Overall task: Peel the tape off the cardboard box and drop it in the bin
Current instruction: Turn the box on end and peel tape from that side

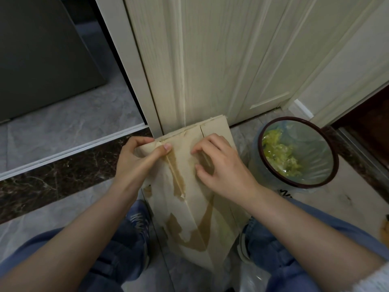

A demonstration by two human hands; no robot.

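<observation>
Brown-rimmed and lined with a pale blue plastic bag, the round bin point(298, 152) stands on the floor at the right of the frame, just beside the cardboard box; inside it lies a heap of crumpled yellow-green plastic scraps point(281, 154), gathered toward its left side.

The flattened cardboard box point(189, 199) stands on edge at the centre of the frame, between the person's knees in blue jeans point(122, 245), its far end close to the pale wooden door frame point(189, 60). Darker brown patches run down its face where the surface layer is torn. A strip of clear tape point(205, 160) lies on the upper right part of the box.

The left hand point(136, 159) holds the box's upper left corner, fingers curled over the top edge and thumb pressed flat on the face. The right hand point(221, 165) rests on the tape, fingertips bent and picking at it; whether it has a grip on an edge cannot be told.

Grey marbled floor tiles point(69, 123) fill the left, crossed by a dark marble threshold point(63, 171). A dark grey cabinet point(42, 55) fills the upper left.
</observation>
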